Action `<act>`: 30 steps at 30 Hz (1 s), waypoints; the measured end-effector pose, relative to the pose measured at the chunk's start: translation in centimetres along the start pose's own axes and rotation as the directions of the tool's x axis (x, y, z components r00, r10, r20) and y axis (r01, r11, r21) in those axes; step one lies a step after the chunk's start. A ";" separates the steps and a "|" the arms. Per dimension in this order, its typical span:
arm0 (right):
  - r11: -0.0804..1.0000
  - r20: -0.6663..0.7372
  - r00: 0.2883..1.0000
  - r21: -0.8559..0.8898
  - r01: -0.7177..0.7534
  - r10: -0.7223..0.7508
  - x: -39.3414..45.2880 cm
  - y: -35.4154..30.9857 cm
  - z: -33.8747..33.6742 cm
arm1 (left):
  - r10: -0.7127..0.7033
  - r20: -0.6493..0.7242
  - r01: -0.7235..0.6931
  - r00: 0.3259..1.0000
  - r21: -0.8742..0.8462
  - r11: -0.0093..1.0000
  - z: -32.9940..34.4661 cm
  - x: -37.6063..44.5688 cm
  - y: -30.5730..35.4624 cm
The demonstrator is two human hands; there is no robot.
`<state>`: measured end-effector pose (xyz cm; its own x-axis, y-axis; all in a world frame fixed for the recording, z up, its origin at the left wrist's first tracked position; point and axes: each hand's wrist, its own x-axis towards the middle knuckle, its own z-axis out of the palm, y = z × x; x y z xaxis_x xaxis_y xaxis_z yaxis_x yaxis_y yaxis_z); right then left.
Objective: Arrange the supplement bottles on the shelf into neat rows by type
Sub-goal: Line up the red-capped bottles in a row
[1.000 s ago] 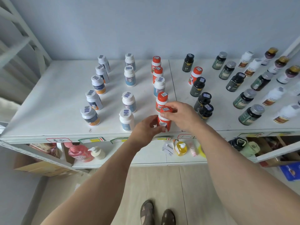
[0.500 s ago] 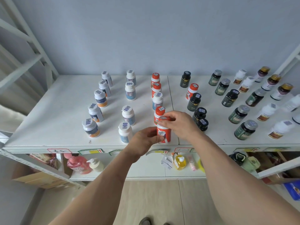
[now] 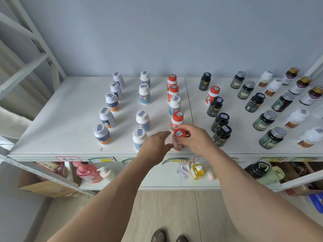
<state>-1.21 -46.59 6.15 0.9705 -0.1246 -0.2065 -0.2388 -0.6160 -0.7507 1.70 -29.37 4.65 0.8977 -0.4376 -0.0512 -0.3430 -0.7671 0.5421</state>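
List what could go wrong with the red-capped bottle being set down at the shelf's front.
The red-capped bottle stands close to the shelf's front edge, so a nudge might tip it off. The right hand gripping it could also knock the black bottle or the red-capped bottle behind.

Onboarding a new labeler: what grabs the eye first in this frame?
The right hand gripping a red-capped bottle at the shelf's front edge, left hand open beside it. Next, a white-capped bottle breaking the red row behind, and a stray red-capped one among the black bottles.
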 end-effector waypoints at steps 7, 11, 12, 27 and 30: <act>0.997 -0.056 0.998 0.071 -0.020 0.024 0.9 -0.3 -0.5 | -0.018 -0.020 0.016 1.000 -0.099 0.995 -0.5 1.0 -0.2; 0.999 -0.203 0.979 0.034 -0.019 0.026 2.8 -1.9 -2.2 | -0.105 -0.062 0.087 0.992 -0.244 0.966 -1.2 2.4 0.4; 1.000 -0.190 0.981 0.018 -0.025 0.028 3.5 -2.2 -2.5 | -0.119 -0.067 0.099 0.991 -0.254 0.962 -1.5 2.9 0.6; 0.988 0.064 0.998 -0.152 0.029 -0.019 9.8 -1.6 -4.2 | -0.239 0.174 0.275 0.955 -0.222 0.936 -1.1 9.3 1.6; 0.987 0.075 0.996 -0.150 0.053 -0.042 10.3 -2.1 -5.1 | -0.209 0.206 0.277 0.956 -0.398 0.875 -1.2 9.2 1.4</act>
<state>9.43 -50.55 8.80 0.9744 -0.0398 -0.2215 -0.1794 -0.7316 -0.6578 9.78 -33.87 5.98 0.8730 -0.3545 -0.3350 0.0585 -0.6057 0.7935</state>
